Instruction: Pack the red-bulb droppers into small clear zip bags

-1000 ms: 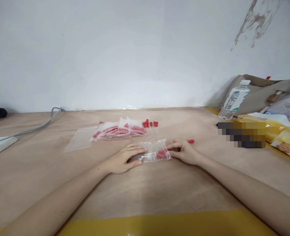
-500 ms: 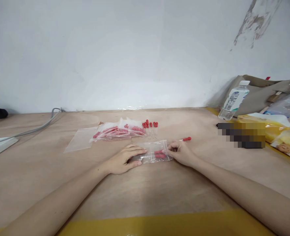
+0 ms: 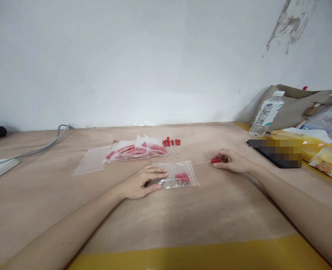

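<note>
A clear zip bag (image 3: 173,183) lies flat on the table, its zip edge to the right. Inside are several droppers (image 3: 183,176) with red bulbs and thin pale stems. My left hand (image 3: 145,182) rests on the bag's left end, fingers stretched out and thumb apart, pressing it down. To the right of the bag, my right hand (image 3: 229,161) has its fingers closed on the red bulb of a single dropper (image 3: 216,160). That dropper's thin stem points left, towards the bag's edge.
Behind the bag lies a pile of filled bags (image 3: 138,148), with loose red-bulbed droppers (image 3: 171,142) beside it and a flat bag (image 3: 89,161) at left. Right are a phone (image 3: 278,155), a bottle (image 3: 267,114), yellow packaging (image 3: 309,144) and a grey bag (image 3: 295,101). A cable (image 3: 42,150) runs left.
My right hand has left the bag's edge and moved right to the single dropper, now in its fingers. The droppers inside the bag show uncovered. My left hand has stayed in place.
</note>
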`<state>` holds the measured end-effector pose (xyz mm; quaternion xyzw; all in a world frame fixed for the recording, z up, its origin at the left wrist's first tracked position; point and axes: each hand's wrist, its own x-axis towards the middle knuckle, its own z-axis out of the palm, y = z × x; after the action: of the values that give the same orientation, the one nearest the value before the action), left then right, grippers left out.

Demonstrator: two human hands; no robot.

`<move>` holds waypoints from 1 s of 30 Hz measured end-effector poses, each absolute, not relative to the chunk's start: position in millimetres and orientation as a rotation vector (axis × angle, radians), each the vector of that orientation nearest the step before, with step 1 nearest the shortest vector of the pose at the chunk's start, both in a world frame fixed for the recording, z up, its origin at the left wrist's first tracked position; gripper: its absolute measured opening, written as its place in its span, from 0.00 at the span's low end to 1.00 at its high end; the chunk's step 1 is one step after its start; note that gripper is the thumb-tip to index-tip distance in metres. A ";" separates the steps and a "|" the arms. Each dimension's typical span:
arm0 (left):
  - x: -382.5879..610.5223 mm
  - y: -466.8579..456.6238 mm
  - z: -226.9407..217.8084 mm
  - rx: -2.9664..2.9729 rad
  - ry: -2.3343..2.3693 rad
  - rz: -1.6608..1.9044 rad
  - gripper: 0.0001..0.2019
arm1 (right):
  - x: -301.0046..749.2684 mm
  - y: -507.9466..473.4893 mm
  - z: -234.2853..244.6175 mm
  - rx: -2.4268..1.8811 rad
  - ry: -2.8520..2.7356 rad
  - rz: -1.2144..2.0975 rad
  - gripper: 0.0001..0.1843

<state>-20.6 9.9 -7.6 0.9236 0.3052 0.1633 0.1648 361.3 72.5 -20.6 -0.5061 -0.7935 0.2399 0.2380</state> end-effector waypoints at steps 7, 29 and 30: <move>-21.2 9.4 -6.4 2.612 0.836 0.487 0.20 | 356.3 59.9 -5.3 -1.268 -2.220 0.850 0.20; -19.9 5.4 -4.9 2.638 0.904 0.490 0.26 | 292.9 31.3 -14.9 -1.052 -2.209 0.623 0.09; -19.8 4.9 -4.8 2.642 0.907 0.493 0.26 | 286.9 28.7 -17.0 -1.020 -2.207 0.641 0.09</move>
<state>-19.8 4.9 -4.8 0.9206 0.3161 0.1718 0.1518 286.9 28.7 -17.0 -0.3857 -0.8350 0.2426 0.3084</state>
